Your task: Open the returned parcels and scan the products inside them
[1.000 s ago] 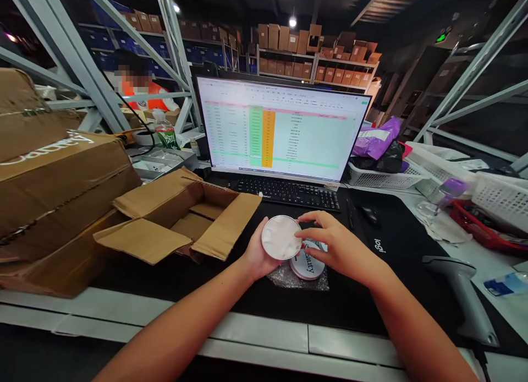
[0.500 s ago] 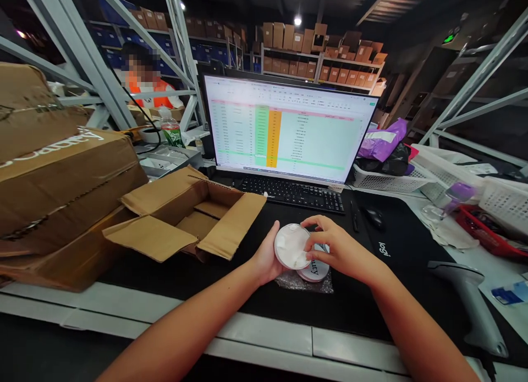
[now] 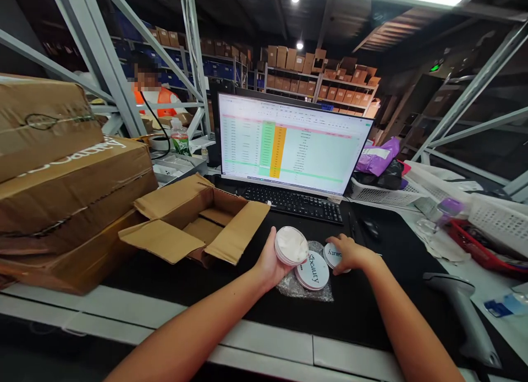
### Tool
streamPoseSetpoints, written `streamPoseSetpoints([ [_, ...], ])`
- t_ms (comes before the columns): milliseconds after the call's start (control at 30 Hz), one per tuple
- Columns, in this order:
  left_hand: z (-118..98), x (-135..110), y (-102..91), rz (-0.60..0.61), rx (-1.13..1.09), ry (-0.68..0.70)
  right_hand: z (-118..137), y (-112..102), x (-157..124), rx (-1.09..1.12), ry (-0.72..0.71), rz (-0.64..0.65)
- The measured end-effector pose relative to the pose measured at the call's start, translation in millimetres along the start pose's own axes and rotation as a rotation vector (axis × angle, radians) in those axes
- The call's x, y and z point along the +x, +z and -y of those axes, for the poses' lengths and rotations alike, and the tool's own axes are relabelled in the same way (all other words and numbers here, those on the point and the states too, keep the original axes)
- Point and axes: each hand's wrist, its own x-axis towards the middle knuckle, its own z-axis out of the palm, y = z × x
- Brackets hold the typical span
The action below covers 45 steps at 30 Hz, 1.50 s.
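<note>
My left hand [image 3: 270,263] holds a round white jar [image 3: 291,245] tilted up, its pale top facing me. My right hand [image 3: 348,254] rests with its fingers over a round white tin [image 3: 333,256] with dark lettering, on the black desk mat [image 3: 396,294]. Between my hands, a second lettered round tin [image 3: 312,270] lies flat on a sheet of bubble wrap [image 3: 304,287], apart from the jar. To the left of my left hand stands an open cardboard box [image 3: 193,222] with its flaps spread.
Stacked cardboard parcels [image 3: 61,173] fill the desk's left side. A keyboard [image 3: 292,203] and monitor [image 3: 295,142] stand ahead, with a mouse [image 3: 371,229] and barcode scanner [image 3: 462,310] to the right. White baskets [image 3: 501,222] sit at right. A person in an orange vest [image 3: 159,98] stands beyond, before warehouse shelves.
My right hand has left the jar and moved right onto a lettered tin. The jar stays in my left hand. The view has shifted slightly, and more of the tin on the bubble wrap shows.
</note>
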Motion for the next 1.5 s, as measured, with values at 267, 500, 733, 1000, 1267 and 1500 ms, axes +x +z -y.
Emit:
streamPoseSetpoints([
  [267, 10.1, -3.6, 4.9, 0.091, -0.015, 0.119, 46.3, -7.8, -51.9, 0.516, -0.569, -0.542],
  [500, 22.3, -14.0, 1.5, 0.253, -0.006, 0.055, 105.5, 49.0, -61.7, 0.268, -0.584, -0.520],
  [733, 27.8, -7.6, -13.5, 0.264, 0.037, 0.170, 108.3, 80.6, -42.5, 0.187, -0.728, -0.772],
  [1000, 27.3, -22.3, -13.5, 0.426, 0.166, 0.214, 129.2, 94.7, -48.8, 0.155, -0.671, -1.045],
  [1267, 20.8, -30.2, -15.8, 0.471, 0.423, 0.417, 135.9, 94.9, -57.2, 0.191, -0.633, -1.065],
  [1500, 16.7, -22.2, -14.9, 0.375, 0.368, 0.202, 118.4, 85.3, -46.1, 0.110, -0.637, -0.889],
])
